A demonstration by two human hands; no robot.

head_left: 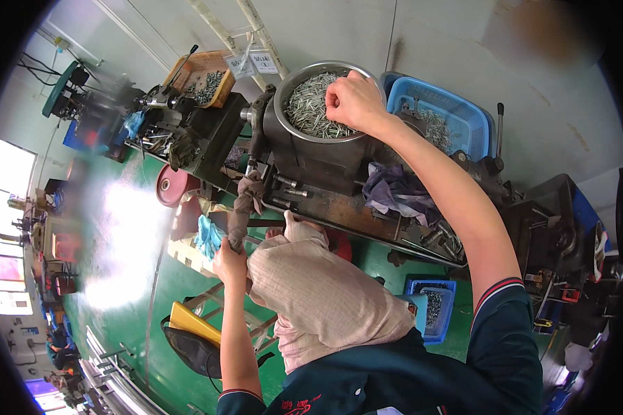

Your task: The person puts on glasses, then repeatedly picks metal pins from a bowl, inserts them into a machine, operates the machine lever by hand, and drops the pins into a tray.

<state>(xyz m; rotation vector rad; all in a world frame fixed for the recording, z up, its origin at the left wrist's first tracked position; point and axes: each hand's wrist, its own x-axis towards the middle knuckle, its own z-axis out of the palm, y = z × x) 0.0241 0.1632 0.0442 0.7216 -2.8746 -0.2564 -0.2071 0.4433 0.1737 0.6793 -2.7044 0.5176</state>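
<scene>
My right hand (pixel 354 102) is over a round steel bowl (pixel 281 111) heaped with small silvery metal pins (pixel 310 107). Its fingers are curled together at the surface of the pins; whatever they pinch is hidden. The bowl rests on top of a dark machine (pixel 315 162). Low on the left, my left hand (pixel 230 264) is wrapped around the lower end of a lever handle (pixel 241 211) bound in brown cloth. That lever slopes up to the machine's left side.
A blue basket (pixel 474 117) with more metal parts stands right of the bowl. Purple rags (pixel 398 190) and loose tools lie on the machine's tray. An orange basket (pixel 223 90) of parts sits at the back left. Below are a yellow-and-black stool (pixel 194 339) and a blue bin (pixel 439 328).
</scene>
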